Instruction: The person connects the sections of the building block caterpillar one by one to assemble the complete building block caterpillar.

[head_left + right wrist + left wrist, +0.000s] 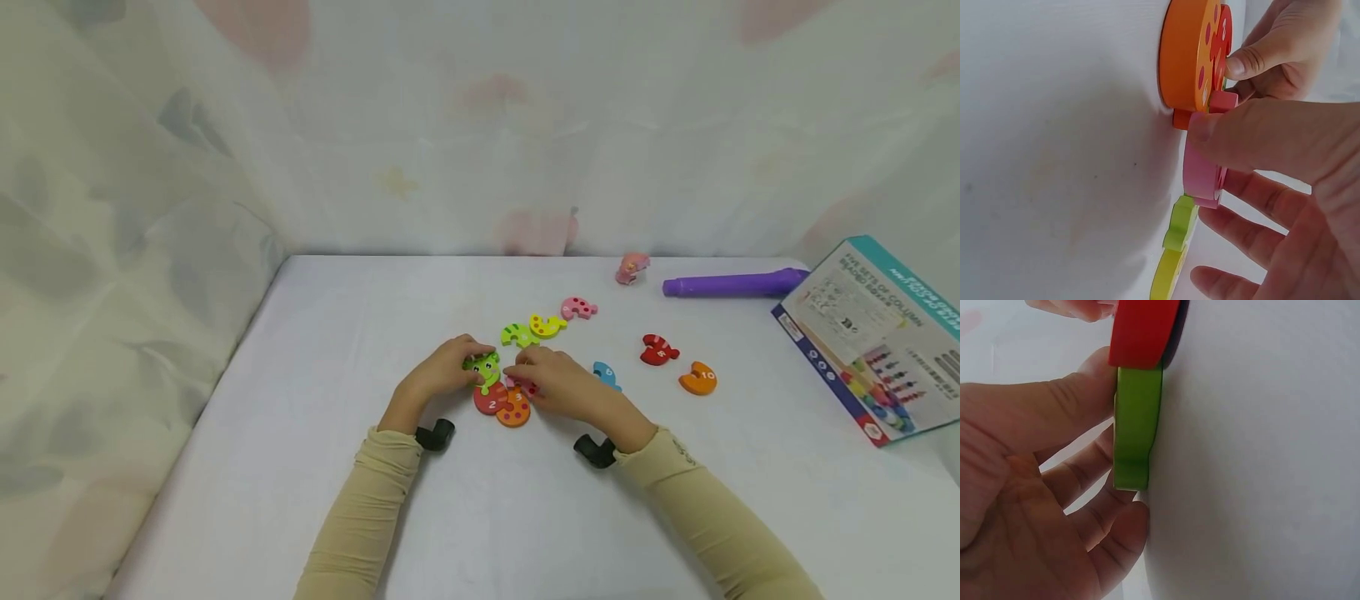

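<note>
Green head piece (483, 367) in left hand (442, 372), pink piece (1202, 172) in right hand (564, 385).

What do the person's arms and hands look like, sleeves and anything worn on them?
Both arms wear long, close-fitting beige sleeves: left sleeve, right sleeve. A small black device is worn at each wrist: left one, right one. The left hand and right hand are bare, ungloved.

Lighting is bright, soft and even, with no glare. Shadows are faint, lying close under the forearms and beside the puzzle pieces (517, 333). The head view is sharp centrally, with bowed, softer edges. Both wrist views are close-range: near skin is blurred, and the white table (1260, 456) looks slightly washed out.
</note>
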The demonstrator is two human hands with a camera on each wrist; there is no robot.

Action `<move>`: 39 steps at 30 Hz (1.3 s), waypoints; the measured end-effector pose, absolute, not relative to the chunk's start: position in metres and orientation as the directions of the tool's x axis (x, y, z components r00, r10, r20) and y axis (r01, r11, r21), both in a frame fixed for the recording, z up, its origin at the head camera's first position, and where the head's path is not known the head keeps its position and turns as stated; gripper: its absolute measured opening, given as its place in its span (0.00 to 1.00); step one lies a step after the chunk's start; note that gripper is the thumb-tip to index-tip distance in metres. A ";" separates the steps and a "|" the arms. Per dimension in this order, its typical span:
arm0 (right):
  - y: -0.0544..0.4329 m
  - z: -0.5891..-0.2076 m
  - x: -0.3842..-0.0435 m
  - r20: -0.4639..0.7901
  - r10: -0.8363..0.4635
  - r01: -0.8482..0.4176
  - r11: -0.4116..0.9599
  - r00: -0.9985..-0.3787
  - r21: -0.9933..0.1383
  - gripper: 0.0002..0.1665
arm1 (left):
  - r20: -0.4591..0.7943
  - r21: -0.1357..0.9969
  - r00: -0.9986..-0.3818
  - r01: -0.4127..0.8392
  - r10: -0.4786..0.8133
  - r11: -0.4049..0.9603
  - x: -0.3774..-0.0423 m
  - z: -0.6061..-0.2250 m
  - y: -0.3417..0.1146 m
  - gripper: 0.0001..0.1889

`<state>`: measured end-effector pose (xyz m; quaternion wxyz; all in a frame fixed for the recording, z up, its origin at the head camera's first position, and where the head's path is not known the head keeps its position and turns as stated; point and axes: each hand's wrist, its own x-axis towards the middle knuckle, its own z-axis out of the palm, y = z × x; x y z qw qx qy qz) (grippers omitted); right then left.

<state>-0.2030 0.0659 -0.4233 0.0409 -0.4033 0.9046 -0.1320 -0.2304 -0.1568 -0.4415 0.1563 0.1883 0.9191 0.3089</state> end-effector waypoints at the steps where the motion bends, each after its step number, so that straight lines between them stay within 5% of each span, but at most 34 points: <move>1: 0.065 -0.423 -0.203 0.029 -0.741 -0.719 0.640 -0.671 -0.270 0.24 | -0.172 0.626 -0.881 0.247 0.441 0.739 -0.231 -0.441 -0.157 0.26; 21: 0.072 -0.422 -0.206 -0.078 -0.720 -0.677 0.680 -0.690 -0.280 0.31 | -0.174 0.633 -0.883 0.238 0.435 0.737 -0.230 -0.442 -0.153 0.26; 28: 0.088 -0.412 -0.221 -0.047 -0.632 -0.583 0.740 -0.774 -0.335 0.34 | -0.187 0.620 -0.888 0.226 0.421 0.751 -0.229 -0.442 -0.155 0.26; 39: 0.073 -0.411 -0.256 -0.031 -0.639 -0.617 0.753 -0.768 -0.229 0.30 | -0.169 0.633 -0.885 0.241 0.435 0.736 -0.229 -0.442 -0.154 0.25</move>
